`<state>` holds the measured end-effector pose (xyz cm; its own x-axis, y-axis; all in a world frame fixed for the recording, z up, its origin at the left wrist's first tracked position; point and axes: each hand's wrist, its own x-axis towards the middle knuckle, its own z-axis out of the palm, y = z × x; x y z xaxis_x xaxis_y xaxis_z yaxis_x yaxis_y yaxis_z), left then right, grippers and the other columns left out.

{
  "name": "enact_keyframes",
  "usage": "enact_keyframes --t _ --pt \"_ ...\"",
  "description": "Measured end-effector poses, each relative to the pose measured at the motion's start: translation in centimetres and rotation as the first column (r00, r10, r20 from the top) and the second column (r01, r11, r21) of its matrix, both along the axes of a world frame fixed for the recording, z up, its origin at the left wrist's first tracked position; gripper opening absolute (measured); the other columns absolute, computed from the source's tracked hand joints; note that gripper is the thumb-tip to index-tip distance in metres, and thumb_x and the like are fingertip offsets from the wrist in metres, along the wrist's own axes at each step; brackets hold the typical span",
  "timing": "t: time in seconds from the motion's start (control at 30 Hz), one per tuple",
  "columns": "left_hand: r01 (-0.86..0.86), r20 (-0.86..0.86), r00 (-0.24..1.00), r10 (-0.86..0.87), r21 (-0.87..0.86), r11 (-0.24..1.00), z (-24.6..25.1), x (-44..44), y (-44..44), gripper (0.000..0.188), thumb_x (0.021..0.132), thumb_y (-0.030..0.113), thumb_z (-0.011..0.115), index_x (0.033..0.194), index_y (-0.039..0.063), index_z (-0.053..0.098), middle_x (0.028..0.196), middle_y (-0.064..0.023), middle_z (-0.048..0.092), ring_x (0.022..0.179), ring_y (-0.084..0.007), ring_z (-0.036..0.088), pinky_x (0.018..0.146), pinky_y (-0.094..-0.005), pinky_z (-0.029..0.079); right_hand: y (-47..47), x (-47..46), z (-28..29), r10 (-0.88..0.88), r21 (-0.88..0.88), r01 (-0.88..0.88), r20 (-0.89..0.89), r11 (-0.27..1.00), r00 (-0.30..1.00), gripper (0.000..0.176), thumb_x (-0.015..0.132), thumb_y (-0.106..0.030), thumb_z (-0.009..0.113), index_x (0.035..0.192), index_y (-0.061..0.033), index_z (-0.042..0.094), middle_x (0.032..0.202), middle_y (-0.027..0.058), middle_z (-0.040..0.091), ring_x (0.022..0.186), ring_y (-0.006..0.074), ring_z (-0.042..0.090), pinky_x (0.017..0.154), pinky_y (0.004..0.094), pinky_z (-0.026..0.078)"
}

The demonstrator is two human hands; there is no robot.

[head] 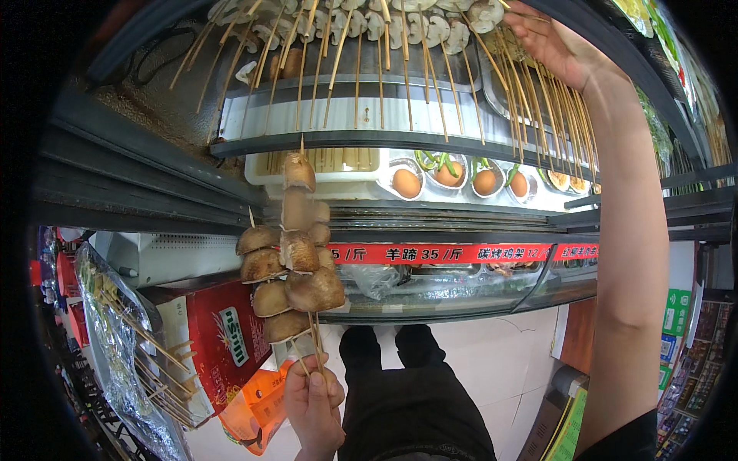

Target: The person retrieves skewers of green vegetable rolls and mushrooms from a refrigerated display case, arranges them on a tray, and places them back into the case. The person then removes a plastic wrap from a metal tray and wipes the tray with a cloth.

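Note:
My left hand (314,397) grips the bare wooden ends of several skewers. Brown mushroom pieces (302,253) are threaded along them, held upright in front of the display case. Up at the top right, my right hand (548,46) reaches into the case. Its fingers are beside a sliced mushroom (485,14) at the end of a row of mushroom skewers (403,29). A thin stick shows near those fingers, but whether they grip it is unclear. The row's bare sticks point towards me over the edge of a metal tray (346,80).
Below the shelf rail (369,141) stand foil cups with eggs (406,183) and a white tub (253,167). A red price strip (403,253) runs along the case. To the left are a red carton (213,340), an orange bag (253,403) and a plastic-wrapped tray of skewers (115,346).

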<state>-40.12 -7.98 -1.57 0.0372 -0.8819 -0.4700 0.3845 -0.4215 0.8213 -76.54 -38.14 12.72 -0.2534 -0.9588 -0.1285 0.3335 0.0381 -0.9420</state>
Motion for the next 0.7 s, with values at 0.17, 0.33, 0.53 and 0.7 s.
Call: enact_keyframes --t 0.17,0.33,0.53,0.7 --pt "-0.010 -0.003 1.000 0.010 0.010 1.000 -0.5 0.3 0.2 0.019 0.101 0.010 0.044 0.117 -0.001 0.049 0.071 0.0027 0.038 0.057 -0.0029 0.030 0.050 -0.0182 0.025 0.7 1.4 -0.9 0.050 -0.443 0.039 0.188 0.896 0.981 0.027 0.100 -0.018 0.040 0.111 0.0023 0.054 0.105 0.0176 0.061 0.099 0.0273 0.060 0.087 0.0365 0.053" --pt "-0.005 -0.004 1.000 0.005 0.001 1.000 -1.2 0.7 0.4 0.019 0.101 0.009 0.043 0.117 0.000 0.050 0.072 0.0023 0.039 0.058 -0.0028 0.031 0.050 -0.0179 0.025 0.6 1.1 0.6 0.075 -0.133 -0.025 0.384 0.991 0.920 0.017 0.093 -0.005 0.053 0.107 0.0033 0.056 0.102 0.0173 0.063 0.096 0.0230 0.064 0.076 0.0310 0.058" --pt "-0.022 0.008 1.000 0.022 0.025 0.999 -1.5 0.4 0.6 0.020 0.101 0.010 0.043 0.117 0.000 0.050 0.072 0.0022 0.040 0.059 -0.0030 0.032 0.051 -0.0175 0.026 -0.1 4.0 1.4 0.276 -0.004 -0.277 -0.035 0.961 0.960 0.007 0.094 -0.005 0.055 0.098 0.0000 0.058 0.091 0.0118 0.065 0.086 0.0166 0.065 0.070 0.0240 0.057" --pt "-0.024 0.014 1.000 0.024 0.022 0.999 -1.5 0.1 0.6 0.020 0.101 0.010 0.044 0.117 0.000 0.050 0.072 0.0020 0.041 0.059 -0.0030 0.033 0.051 -0.0174 0.027 1.0 9.2 4.6 -0.128 0.120 0.130 -0.026 0.984 0.991 0.009 0.094 -0.004 0.052 0.099 -0.0002 0.059 0.100 0.0142 0.063 0.089 0.0163 0.061 0.077 0.0280 0.055"
